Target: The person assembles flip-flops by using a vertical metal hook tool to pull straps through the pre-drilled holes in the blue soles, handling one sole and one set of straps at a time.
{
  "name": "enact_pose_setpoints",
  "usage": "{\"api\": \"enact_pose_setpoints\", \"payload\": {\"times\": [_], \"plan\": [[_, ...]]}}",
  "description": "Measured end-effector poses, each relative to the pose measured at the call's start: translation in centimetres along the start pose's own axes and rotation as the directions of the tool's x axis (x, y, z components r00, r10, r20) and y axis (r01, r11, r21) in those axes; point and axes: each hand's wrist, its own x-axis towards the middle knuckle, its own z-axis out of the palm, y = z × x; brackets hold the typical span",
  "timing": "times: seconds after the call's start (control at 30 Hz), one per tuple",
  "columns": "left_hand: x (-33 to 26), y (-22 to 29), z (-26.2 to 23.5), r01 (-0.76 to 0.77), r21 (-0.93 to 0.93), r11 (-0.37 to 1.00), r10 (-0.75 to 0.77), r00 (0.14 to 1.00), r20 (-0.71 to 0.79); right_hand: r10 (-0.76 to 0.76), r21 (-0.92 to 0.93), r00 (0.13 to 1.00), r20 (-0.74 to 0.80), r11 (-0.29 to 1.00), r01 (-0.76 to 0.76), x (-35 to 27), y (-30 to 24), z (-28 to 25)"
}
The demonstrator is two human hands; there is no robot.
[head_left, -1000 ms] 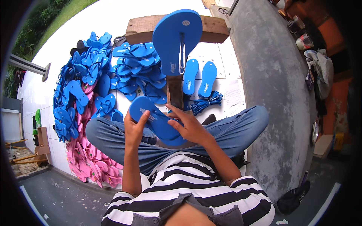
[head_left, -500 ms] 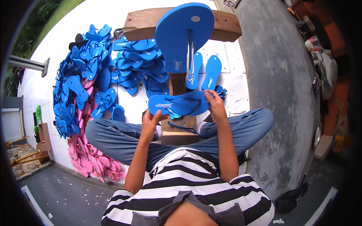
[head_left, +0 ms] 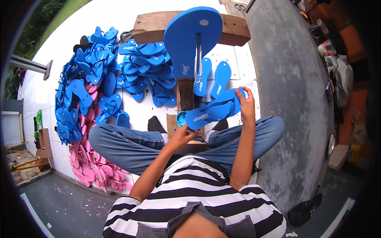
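A blue flip-flop (head_left: 212, 115) with a dark blue strap is held tilted between my two hands, above my crossed legs. My left hand (head_left: 183, 135) grips its lower left end. At the opposite, upper right end, my right hand (head_left: 247, 104) pinches the edge. Beyond it stands a wooden stand (head_left: 185, 94) with a crossbar; a blue sole (head_left: 190, 37) rests up there, a metal prong (head_left: 198, 59) showing in front of it. Two strapless blue soles (head_left: 221, 79) lie on the tiles right of the post. A small turquoise cup (head_left: 181, 118) sits by my left hand.
Stacked blue flip-flops (head_left: 147, 63) lie left of the stand. Farther left is a larger heap of blue flip-flops (head_left: 79, 93), with pink flip-flops (head_left: 97, 168) below. A grey concrete strip (head_left: 293, 99) runs along the right, scissors (head_left: 239, 7) near its far end.
Both hands have carried the flip-flop to the right and tilted its right end upward. The turquoise cup, partly covered before, now shows more fully.
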Motion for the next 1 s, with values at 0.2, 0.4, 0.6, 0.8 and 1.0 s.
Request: {"api": "enact_pose_setpoints", "payload": {"times": [0.2,0.4,0.6,0.8,1.0], "plan": [[0.9,-5.2,4.9,-0.174,0.933,0.315,0.255,0.962,0.094,-0.022,-0.316,0.999,0.027,0.948,0.029,5.3,-1.8,-0.6],[2.1,-7.0,5.1,-0.205,0.919,0.338,0.181,0.972,0.151,-0.327,-0.767,0.921,-0.214,0.64,0.049,6.6,-0.7,0.6],[1.4,-2.1,2.9,-0.015,0.479,0.878,0.091,0.987,-0.136,-0.296,-0.505,0.943,-0.15,0.843,0.184,-1.4,1.3,3.4],[0.1,6.3,1.4,0.02,-0.542,0.84,-0.106,0.986,-0.127,0.106,-0.008,0.978,0.179,0.994,-0.106,-8.0,1.8,6.5],[-0.1,13.1,0.5,-0.145,-0.565,0.812,0.05,0.982,-0.181,-0.023,0.203,0.944,0.328,0.978,-0.047,-10.0,-4.1,10.8]]}}
